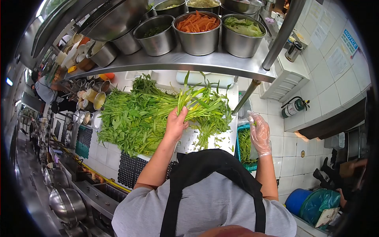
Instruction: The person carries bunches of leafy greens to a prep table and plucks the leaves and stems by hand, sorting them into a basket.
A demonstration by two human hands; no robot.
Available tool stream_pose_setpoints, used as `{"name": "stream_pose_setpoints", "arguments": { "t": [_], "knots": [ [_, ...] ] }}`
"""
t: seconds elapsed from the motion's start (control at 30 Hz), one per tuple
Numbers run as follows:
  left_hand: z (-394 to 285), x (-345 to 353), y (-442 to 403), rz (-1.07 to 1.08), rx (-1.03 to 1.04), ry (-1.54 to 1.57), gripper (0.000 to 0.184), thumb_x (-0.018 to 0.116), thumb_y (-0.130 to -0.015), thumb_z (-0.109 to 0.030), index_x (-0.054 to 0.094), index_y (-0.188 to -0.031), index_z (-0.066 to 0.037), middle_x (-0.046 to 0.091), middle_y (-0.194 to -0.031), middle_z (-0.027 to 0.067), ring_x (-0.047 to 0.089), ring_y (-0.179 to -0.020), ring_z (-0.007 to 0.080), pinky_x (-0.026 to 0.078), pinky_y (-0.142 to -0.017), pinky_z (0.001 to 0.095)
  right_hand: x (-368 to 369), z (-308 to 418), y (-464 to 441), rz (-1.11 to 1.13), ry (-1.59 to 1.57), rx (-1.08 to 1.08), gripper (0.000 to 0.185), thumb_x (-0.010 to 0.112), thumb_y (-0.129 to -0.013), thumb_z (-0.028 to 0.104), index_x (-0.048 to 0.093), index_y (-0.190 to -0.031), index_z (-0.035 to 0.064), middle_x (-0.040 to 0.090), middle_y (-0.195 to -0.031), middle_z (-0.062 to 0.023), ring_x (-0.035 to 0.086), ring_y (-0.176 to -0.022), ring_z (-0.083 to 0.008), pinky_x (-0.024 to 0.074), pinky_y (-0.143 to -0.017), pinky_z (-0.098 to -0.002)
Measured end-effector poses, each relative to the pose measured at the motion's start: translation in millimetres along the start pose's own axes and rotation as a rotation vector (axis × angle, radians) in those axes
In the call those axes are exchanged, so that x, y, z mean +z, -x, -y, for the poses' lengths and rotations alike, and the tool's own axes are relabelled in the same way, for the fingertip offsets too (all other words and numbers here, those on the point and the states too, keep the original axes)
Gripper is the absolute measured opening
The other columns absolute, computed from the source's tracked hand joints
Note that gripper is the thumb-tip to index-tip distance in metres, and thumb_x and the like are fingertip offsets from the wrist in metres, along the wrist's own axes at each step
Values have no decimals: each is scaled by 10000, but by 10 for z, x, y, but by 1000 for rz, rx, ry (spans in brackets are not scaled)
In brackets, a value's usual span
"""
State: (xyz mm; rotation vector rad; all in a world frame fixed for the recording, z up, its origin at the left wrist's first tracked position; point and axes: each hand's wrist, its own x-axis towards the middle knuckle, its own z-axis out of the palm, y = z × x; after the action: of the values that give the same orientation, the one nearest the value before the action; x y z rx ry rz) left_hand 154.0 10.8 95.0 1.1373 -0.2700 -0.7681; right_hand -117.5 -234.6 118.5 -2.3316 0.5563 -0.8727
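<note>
My bare left hand (177, 123) is closed around a bunch of water spinach (193, 103), its long leaves fanning up and to the right. Under and beside it, a large heap of the same greens (130, 118) covers much of the white worktop (192, 144), with loose leaf bits scattered near its front. My right hand (259, 134), in a clear plastic glove, is held with curled fingers above a teal crate (237, 148). A speck of green shows at its fingertips, but what it holds is too small to make out. Green stems (246, 146) lie inside the crate.
A steel shelf (189, 63) crosses ahead at the top, bearing steel pots, one with carrot strips (198, 22). Its post (246, 96) stands right of the worktop. A fire extinguisher (294, 107) hangs on the right wall. Another person (45, 89) stands at far left.
</note>
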Motion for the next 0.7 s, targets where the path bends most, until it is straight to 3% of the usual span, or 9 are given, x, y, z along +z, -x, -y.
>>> {"name": "stream_pose_setpoints", "arguments": {
  "t": [0.47,0.7],
  "knots": [
    [-6,37,-70,11,-7,-41,289,593,-1165,-375,545,-999,-143,473,-691,-41,338,-498,83,289,-483,284,-66,41,-71,-51,46,-1,370,635,-944,-71,708,-1294,24,750,-1168,-238,732,-1079,-455,583,-953,-475],
    [65,-70,-68,29,-39,-21,343,565,-1167,-442,572,-1038,-125,477,-697,-31,353,-505,86,303,-487,280,-371,276,-397,-87,62,102,290,625,-1015,6,741,-1280,18,774,-1157,-208,758,-1048,-381,579,-958,-428]
  ]
}}
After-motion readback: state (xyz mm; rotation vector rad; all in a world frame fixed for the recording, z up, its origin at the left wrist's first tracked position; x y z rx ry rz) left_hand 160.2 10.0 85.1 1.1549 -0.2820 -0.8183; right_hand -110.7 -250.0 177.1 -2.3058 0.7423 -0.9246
